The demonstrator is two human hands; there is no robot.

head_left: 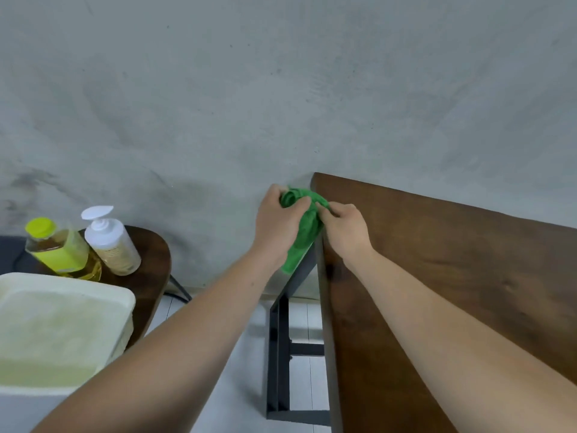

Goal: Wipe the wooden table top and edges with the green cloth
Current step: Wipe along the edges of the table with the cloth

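Observation:
The dark wooden table [452, 260] fills the right side, its left edge running toward me and its far corner against the grey wall. The green cloth [304, 229] is bunched and hangs just off that left edge near the far corner. My left hand [278, 223] grips the cloth from the left, fingers closed over its top. From the right, my right hand [343, 226] pinches the cloth's upper part, resting at the table's edge. Part of the cloth is hidden by both hands.
A black metal table frame [279, 354] stands below the edge over a light floor. At left a small dark round side table [153, 270] holds a yellow-capped bottle [59, 248], a white pump bottle [110, 242] and a cream basin [62, 332] of water.

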